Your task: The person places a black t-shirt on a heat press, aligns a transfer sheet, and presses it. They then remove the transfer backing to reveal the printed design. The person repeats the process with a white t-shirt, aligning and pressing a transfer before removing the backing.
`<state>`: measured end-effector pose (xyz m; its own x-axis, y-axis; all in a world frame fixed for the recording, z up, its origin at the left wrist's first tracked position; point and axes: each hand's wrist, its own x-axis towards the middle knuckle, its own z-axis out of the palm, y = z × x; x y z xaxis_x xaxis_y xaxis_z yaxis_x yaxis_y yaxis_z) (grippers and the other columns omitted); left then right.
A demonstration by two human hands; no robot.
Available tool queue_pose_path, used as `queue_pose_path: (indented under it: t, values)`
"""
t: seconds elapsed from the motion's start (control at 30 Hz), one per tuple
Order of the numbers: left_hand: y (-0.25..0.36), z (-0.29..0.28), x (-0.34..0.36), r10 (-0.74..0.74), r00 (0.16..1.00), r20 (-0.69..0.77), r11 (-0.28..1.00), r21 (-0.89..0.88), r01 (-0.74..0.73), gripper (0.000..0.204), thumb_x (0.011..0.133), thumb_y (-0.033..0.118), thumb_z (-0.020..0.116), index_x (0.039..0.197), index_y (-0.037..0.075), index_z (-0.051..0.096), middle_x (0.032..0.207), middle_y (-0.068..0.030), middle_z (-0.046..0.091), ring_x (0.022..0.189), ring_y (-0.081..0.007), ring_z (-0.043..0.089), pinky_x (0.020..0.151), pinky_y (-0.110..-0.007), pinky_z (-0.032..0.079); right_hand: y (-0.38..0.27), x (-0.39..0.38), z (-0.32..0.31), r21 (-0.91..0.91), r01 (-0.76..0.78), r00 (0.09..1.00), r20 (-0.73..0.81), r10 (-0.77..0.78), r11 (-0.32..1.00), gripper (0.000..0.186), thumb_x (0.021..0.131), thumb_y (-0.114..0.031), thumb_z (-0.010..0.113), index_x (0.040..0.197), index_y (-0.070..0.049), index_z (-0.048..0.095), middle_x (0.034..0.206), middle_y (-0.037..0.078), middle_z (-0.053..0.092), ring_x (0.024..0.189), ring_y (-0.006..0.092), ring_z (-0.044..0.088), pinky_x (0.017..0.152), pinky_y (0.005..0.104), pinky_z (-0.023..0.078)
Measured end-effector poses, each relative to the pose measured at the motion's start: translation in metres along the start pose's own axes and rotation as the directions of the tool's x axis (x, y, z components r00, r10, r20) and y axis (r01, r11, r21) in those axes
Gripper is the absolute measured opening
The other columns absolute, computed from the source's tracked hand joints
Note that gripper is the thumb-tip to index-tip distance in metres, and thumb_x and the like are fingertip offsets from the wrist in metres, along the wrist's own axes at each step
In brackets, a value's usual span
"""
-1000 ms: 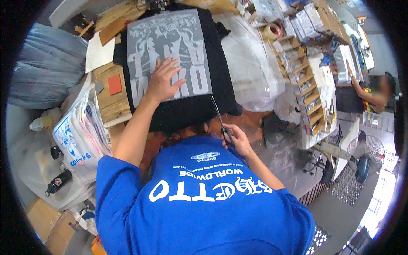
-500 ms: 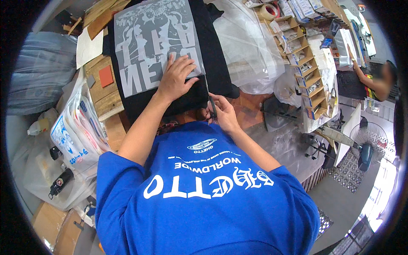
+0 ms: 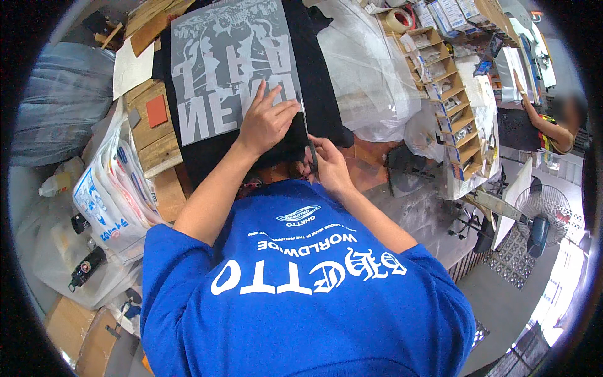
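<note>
A translucent film sheet [image 3: 239, 47] with a pale print lies over black fabric [image 3: 308, 56] on the table. My left hand [image 3: 267, 122] is at the sheet's lower right corner, its fingers stretched and apart. Beside the sheet's right edge, my right hand [image 3: 330, 164] grips what looks like a pair of scissors [image 3: 312, 149] with dark handles. Their thin blade points away from me along that edge, close to my left fingertips. My right fingers partly hide the handles.
An orange-red square [image 3: 156, 110] rests on the wooden table [image 3: 147, 141] at left. Clear plastic sheeting [image 3: 370, 75] lies to the right, beside a rack of small cardboard bins [image 3: 461, 122]. A fan [image 3: 540, 223] stands farther right. Another person [image 3: 559, 129] works at far right.
My left hand has turned and shifted slightly right, its fingers less flat on the sheet and nearer the blade. My right hand and the scissors have hardly moved.
</note>
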<state>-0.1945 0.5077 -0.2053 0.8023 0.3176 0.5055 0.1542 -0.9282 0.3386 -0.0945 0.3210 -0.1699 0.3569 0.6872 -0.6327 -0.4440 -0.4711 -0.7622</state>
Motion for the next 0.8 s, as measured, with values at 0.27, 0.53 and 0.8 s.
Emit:
queue_pose_path:
  t: [0.27,0.53,0.8]
  values:
    - [0.019,-0.023,0.002,0.008,0.999,-0.045,0.995,-0.096,-0.013,0.02,0.082,0.01,0.073,0.101,0.006,0.076,0.106,-0.0062,0.076,0.113,-0.0293,0.067,0.117,-0.057,0.035,-0.02,0.033,0.007,0.037,0.064,0.998,-0.016,-0.063,0.997,0.033,0.104,-0.021,0.059,0.134,-0.008,0.056,0.087,0.002,0.059,0.065,0.0092,0.057,0.048,0.0247,0.044]
    - [0.038,-0.045,0.0,-0.017,0.995,-0.101,0.988,-0.155,0.002,0.022,0.081,0.009,0.073,0.102,0.005,0.076,0.105,-0.0074,0.075,0.106,-0.0292,0.07,0.114,-0.056,0.04,-0.041,0.056,0.013,0.049,0.113,0.992,-0.06,-0.11,0.992,0.032,0.105,-0.017,0.053,0.134,-0.005,0.056,0.089,0.006,0.064,0.064,0.0103,0.058,0.048,0.025,0.043]
    - [0.043,-0.054,-0.003,-0.054,0.992,-0.112,0.981,-0.193,0.031,0.02,0.081,0.007,0.072,0.101,0.005,0.076,0.107,-0.0079,0.075,0.107,-0.0296,0.07,0.113,-0.055,0.042,-0.049,0.069,0.016,-0.018,0.147,0.986,-0.082,-0.148,0.989,0.031,0.105,-0.017,0.053,0.132,-0.002,0.057,0.095,0.009,0.067,0.068,0.0114,0.06,0.05,0.0254,0.045]
